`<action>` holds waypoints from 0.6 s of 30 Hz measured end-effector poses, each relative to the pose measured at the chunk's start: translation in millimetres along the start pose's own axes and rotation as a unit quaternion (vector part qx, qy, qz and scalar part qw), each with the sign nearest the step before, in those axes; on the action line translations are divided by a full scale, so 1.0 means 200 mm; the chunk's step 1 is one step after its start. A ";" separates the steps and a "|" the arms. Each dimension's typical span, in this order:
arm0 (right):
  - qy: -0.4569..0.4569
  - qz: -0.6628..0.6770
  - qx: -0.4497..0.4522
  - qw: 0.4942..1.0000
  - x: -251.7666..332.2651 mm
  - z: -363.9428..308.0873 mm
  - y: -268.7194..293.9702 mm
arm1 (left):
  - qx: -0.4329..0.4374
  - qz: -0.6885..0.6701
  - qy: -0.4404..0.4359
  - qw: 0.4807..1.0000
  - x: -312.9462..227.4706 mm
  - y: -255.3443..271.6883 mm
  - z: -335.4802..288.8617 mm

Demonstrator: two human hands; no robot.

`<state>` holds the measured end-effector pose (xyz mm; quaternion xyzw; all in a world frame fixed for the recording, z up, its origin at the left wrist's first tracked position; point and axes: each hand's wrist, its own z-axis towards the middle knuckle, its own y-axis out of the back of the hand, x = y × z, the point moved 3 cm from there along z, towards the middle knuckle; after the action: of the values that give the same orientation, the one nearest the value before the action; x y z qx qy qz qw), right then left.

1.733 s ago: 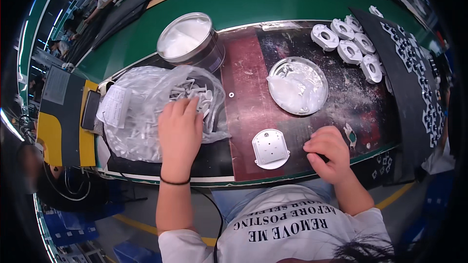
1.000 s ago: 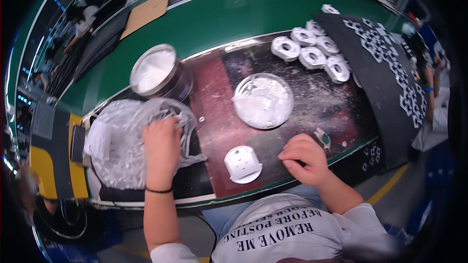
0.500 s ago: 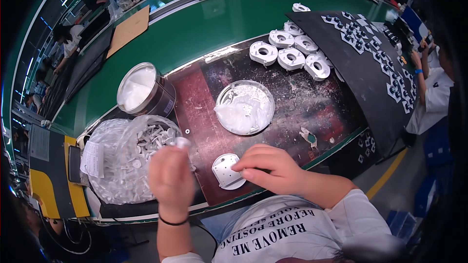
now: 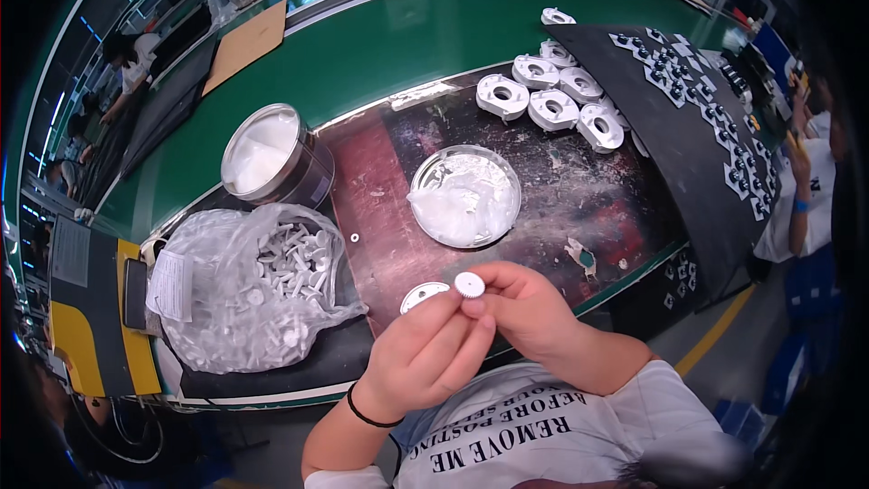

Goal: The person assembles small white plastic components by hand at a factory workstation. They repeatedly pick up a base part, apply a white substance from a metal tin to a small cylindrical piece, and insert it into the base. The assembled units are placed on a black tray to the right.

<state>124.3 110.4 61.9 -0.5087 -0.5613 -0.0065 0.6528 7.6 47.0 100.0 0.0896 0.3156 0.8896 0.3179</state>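
A small white plastic gear (image 4: 469,285) is held up at the near side of the bench, its toothed rim facing up. My right hand (image 4: 536,312) pinches it between thumb and forefinger. The closed fingers of my left hand (image 4: 425,349) meet it from the other side, and both hands touch. Behind my left hand lies a white round plate (image 4: 422,291) with small holes, mostly hidden. Farther off stands a shallow round metal dish (image 4: 505,172) holding a whitish, grease-like mass (image 4: 457,210). At the left, an open clear plastic bag (image 4: 204,335) holds many white plastic gear parts (image 4: 297,258).
Behind the bag stands a metal tub (image 4: 312,177) with white contents. Several white ring-shaped housings (image 4: 553,109) cluster at the far right, beside a black sheet (image 4: 652,118) bearing rows of small assemblies. A small washer (image 4: 355,237) lies on the board. A co-worker (image 4: 810,181) is at the right.
My left hand has come from beside the bag to my right hand, bringing the white gear up between them. My right hand has lifted off the round plate.
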 end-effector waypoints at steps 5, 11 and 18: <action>0.294 -0.600 -0.092 0.738 0.24 0.02 0.18 | -0.007 -0.031 0.097 0.995 0.03 0.10 -0.14; 0.297 -0.719 -0.125 0.616 0.36 0.10 0.38 | -0.024 0.012 0.195 0.981 0.09 0.12 -0.32; 0.285 -0.749 -0.122 0.586 0.33 0.16 0.44 | -0.010 -0.005 0.235 0.972 0.13 0.08 -0.38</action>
<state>177.3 211.1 48.2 0.0444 -0.5230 -0.7061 0.4753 -48.2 14.8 49.5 -0.1262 0.3733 0.8872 0.2399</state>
